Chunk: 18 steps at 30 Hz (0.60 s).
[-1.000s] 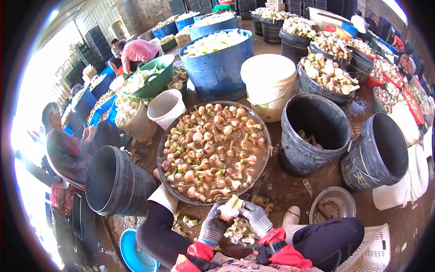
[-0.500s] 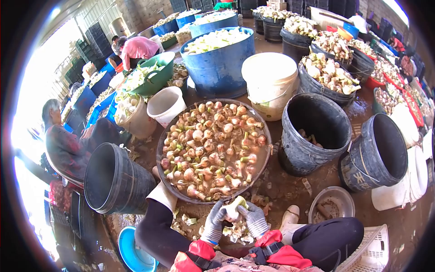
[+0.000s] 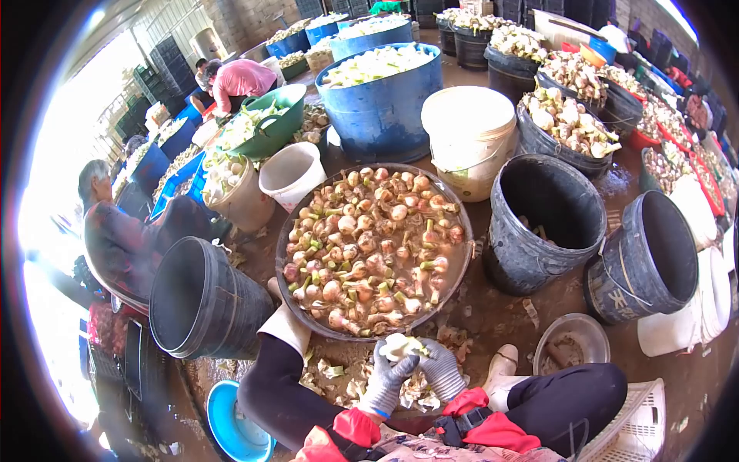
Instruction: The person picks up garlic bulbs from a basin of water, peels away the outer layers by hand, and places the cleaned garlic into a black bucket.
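A pale peeled bulb with a green-white stem (image 3: 400, 347) is between my two gloved hands, low in the middle of the view. My left hand (image 3: 387, 379), in a striped grey glove, is closed round its left side. My right hand (image 3: 440, 369) has its fingers pressed against the right side and stem. Just beyond both hands stands a wide dark basin (image 3: 282, 269), holding muddy water and many unpeeled bulbs (image 3: 362, 239). Peeled scraps (image 3: 416, 391) lie on the ground below my hands.
Black buckets (image 3: 202, 300) stand left and right of the basin. A metal bowl (image 3: 596, 350) is by my right foot, a blue basin (image 3: 223, 416) beside my left leg. Blue tubs (image 3: 377, 115) and a white bucket (image 3: 469, 146) stand beyond. A person (image 3: 115, 239) sits at left.
The bulb has turned between my hands, from upright to lying more flat, with my fingers shifted round it. The whole view has moved slightly, so the surroundings sit further right.
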{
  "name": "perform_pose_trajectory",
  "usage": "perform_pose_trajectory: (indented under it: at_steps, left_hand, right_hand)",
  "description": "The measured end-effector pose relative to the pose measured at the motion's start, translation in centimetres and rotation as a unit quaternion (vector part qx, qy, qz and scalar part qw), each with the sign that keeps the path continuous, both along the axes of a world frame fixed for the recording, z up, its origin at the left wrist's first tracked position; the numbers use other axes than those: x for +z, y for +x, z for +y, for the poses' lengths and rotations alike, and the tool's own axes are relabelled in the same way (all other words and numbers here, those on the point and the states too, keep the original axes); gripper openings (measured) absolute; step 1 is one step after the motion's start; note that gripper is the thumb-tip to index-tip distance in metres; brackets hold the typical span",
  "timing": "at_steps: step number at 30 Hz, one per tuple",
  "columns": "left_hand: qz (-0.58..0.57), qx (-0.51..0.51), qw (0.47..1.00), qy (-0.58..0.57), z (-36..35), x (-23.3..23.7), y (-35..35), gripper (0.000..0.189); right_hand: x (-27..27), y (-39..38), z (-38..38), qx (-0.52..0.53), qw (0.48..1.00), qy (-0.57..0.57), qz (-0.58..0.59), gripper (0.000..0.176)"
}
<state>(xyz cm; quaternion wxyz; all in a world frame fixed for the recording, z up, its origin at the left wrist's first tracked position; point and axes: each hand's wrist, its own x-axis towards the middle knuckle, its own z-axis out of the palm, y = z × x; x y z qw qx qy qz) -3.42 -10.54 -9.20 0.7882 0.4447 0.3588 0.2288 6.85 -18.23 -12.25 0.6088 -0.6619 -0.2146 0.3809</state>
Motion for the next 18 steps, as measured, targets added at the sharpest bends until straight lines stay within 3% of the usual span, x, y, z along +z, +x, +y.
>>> perform_pose_trajectory:
  at_steps: [1, 3, 5, 7, 11, 14, 15, 16, 17, 18]
  left_hand:
    - [-0.037, 0.014, 0.999, -0.005, 0.9, -1.6, 0.3, 0.052]
    - [-0.006, 0.164, 0.982, -0.098, 1.9, -1.5, 0.7, 0.032]
    - [-0.133, 0.162, 0.926, -0.315, 3.0, -1.9, 0.2, 0.019]
    - [-0.119, 0.171, 0.939, -0.275, 3.0, -1.7, -0.2, 0.024]
    - [-0.094, 0.096, 0.975, -0.176, 2.2, -0.7, -0.5, 0.03]
    - [-0.043, 0.076, 0.989, -0.119, 2.1, -0.5, -1.3, 0.035]
    - [-0.062, 0.1, 0.983, -0.139, 2.4, -1.5, -1.9, 0.035]
    - [-0.075, 0.075, 0.977, -0.183, 2.6, -0.1, -2.5, 0.034]
    - [-0.086, 0.05, 0.969, -0.226, 2.9, 1.4, -3.3, 0.033]
    - [-0.113, 0.048, 0.962, -0.244, 3.8, -1.1, -4.6, 0.031]
  right_hand:
    - [1.1, -1.2, -0.3, -0.001, 0.999, 0.031, 0.034, 0.03]
    - [1.0, -1.4, -0.1, 0.062, 0.993, 0.02, -0.098, 0.028]
    - [2.1, -0.4, -0.3, 0.06, 0.995, 0.043, -0.064, 0.027]
    - [2.3, 0.7, -0.7, -0.018, 0.999, 0.011, 0.05, 0.027]
    - [1.6, 1.4, -1.0, -0.05, 0.995, 0.007, 0.083, 0.026]
    - [1.6, 2.8, -1.3, -0.098, 0.994, -0.025, 0.031, 0.024]
    - [1.6, 3.6, -2.0, -0.146, 0.988, -0.046, 0.018, 0.023]
    - [-0.8, 4.9, -2.7, -0.202, 0.975, 0.043, 0.076, 0.023]
    - [-5.6, 6.1, -3.8, -0.251, 0.959, 0.007, 0.128, 0.022]
    - [-5.3, 6.3, -4.3, -0.286, 0.947, 0.016, 0.146, 0.022]
